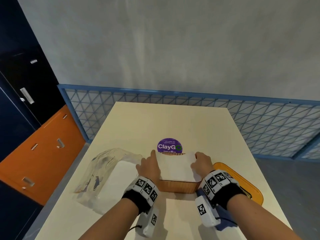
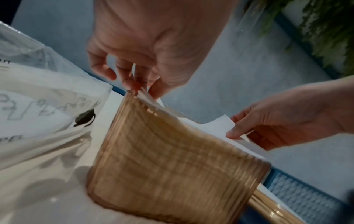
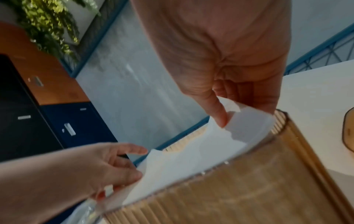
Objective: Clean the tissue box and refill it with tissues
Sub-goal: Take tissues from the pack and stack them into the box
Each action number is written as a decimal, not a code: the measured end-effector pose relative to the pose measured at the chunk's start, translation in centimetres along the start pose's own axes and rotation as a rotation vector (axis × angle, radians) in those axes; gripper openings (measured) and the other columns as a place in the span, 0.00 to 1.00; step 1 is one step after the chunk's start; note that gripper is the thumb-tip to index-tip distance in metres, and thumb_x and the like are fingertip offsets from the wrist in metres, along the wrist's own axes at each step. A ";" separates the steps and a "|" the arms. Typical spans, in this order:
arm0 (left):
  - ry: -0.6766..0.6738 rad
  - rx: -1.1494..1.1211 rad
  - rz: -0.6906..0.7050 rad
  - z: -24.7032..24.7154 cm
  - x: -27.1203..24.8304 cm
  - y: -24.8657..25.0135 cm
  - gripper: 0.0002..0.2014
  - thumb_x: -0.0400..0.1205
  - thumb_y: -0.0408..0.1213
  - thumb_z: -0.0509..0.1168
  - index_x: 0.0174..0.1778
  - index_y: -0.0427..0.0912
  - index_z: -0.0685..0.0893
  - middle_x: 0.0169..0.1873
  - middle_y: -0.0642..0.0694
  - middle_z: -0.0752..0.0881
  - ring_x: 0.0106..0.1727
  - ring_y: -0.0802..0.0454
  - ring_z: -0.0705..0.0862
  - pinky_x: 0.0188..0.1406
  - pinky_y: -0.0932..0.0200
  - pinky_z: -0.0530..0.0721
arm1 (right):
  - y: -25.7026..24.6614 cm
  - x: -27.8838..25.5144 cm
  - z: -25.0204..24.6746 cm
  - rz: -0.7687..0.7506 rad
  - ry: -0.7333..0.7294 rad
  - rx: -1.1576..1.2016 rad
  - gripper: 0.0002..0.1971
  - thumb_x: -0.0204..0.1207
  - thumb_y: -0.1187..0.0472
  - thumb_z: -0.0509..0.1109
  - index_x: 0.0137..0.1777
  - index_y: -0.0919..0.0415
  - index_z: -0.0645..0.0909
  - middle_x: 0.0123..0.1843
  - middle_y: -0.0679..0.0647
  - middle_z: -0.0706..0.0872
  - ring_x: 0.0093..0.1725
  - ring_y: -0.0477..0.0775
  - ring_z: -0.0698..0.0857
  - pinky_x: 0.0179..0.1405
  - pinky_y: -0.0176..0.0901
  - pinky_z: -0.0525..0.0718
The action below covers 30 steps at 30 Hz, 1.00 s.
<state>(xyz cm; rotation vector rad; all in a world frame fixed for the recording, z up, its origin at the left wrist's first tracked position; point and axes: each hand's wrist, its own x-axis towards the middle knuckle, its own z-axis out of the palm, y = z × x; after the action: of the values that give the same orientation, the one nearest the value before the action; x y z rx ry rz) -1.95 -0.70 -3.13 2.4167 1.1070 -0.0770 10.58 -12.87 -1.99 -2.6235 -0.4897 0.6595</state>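
Pinching the tissues (image 1: 175, 168) at both ends: left hand (image 1: 149, 168) with fingers and thumb closed on the left edge of the white stack, index finger stretched along the far left corner; right hand (image 1: 201, 162) with thumb and fingers curled round the right far corner, that corner bent up. Seen from the left wrist: fingertips (image 2: 134, 84) nipping the tissue edge right at the corner of the box (image 2: 172, 159), the other hand (image 2: 283, 119) gripping the paper across the opening. Seen from the right wrist: thumb (image 3: 218, 115) pressed into the curled sheet (image 3: 191, 163), opposite hand (image 3: 91, 169) gripping the near-left edge.

Stack lying flat in the open top of the box (image 1: 178, 186), covering almost the whole opening, level with the rim or a little above it. Box amber, translucent, ribbed, upright on the table (image 1: 173, 118), near its front middle.

Just right of the box, partly under the right wrist: amber lid (image 1: 242, 184) flat on the table. Left of the box, close by: clear plastic pack (image 1: 110, 172) with white tissues inside, crumpled open. Just behind the box: round purple "ClayGo" sticker (image 1: 169, 144). Near the front edge, under the right forearm: something blue (image 1: 225, 220), mostly hidden.

Beyond the table: blue lattice railing (image 1: 259, 122) and grey wall; at left, orange and dark blue cabinets (image 1: 43, 144).
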 end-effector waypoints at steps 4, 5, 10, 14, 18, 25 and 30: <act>0.008 0.163 0.045 0.2 -0.1 0.5 0.30 0.81 0.25 0.53 0.80 0.44 0.54 0.69 0.43 0.76 0.72 0.42 0.69 0.69 0.44 0.68 | 0.0 -0.3 1.0 -0.071 0.060 -0.053 0.11 0.78 0.70 0.61 0.60 0.68 0.73 0.61 0.68 0.82 0.60 0.66 0.82 0.45 0.44 0.76; 0.036 0.212 0.064 0.2 -0.2 0.6 0.31 0.81 0.25 0.54 0.80 0.45 0.55 0.70 0.43 0.74 0.72 0.42 0.69 0.68 0.44 0.69 | 0.0 -0.6 1.1 -0.096 0.069 -0.085 0.14 0.78 0.70 0.60 0.64 0.67 0.72 0.61 0.67 0.81 0.60 0.65 0.82 0.48 0.46 0.79; 0.048 0.399 0.370 -0.4 0.2 0.4 0.32 0.81 0.28 0.60 0.78 0.56 0.61 0.77 0.46 0.61 0.77 0.43 0.62 0.70 0.36 0.63 | 0.1 -1.7 1.0 -0.363 0.224 -0.398 0.28 0.77 0.67 0.66 0.76 0.55 0.62 0.68 0.58 0.72 0.65 0.59 0.76 0.54 0.48 0.81; -0.344 0.637 0.474 -1.6 1.0 0.1 0.30 0.85 0.31 0.57 0.78 0.64 0.60 0.80 0.46 0.59 0.82 0.44 0.55 0.72 0.23 0.51 | 0.1 -1.1 0.7 -0.488 -0.103 -0.548 0.36 0.74 0.60 0.72 0.79 0.44 0.61 0.74 0.53 0.71 0.73 0.58 0.71 0.71 0.54 0.71; -0.466 0.688 0.415 -2.1 1.7 0.3 0.32 0.86 0.33 0.54 0.80 0.67 0.53 0.83 0.47 0.53 0.83 0.45 0.57 0.74 0.23 0.52 | 0.8 -0.5 1.2 -0.470 -0.230 -0.696 0.35 0.78 0.61 0.67 0.81 0.41 0.56 0.81 0.56 0.63 0.80 0.60 0.63 0.83 0.58 0.51; -0.500 0.784 0.445 -2.2 2.6 0.6 0.36 0.84 0.33 0.59 0.80 0.67 0.49 0.81 0.47 0.54 0.79 0.41 0.63 0.73 0.30 0.62 | 1.2 -0.4 1.2 -0.504 -0.191 -0.800 0.36 0.80 0.60 0.64 0.82 0.41 0.49 0.81 0.58 0.62 0.81 0.60 0.61 0.84 0.56 0.51; -0.464 0.670 0.478 -2.1 2.6 0.6 0.25 0.86 0.41 0.55 0.80 0.56 0.61 0.81 0.48 0.60 0.81 0.45 0.61 0.78 0.32 0.51 | 1.2 -0.9 1.4 -0.460 -0.163 -0.791 0.34 0.82 0.59 0.61 0.81 0.39 0.48 0.80 0.59 0.64 0.81 0.65 0.60 0.82 0.56 0.59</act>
<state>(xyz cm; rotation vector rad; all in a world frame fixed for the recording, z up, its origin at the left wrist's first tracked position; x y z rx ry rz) -0.08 1.76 -1.65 2.9373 0.2911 -0.9213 9.41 -13.92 -3.29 -2.9603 -1.6257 0.6034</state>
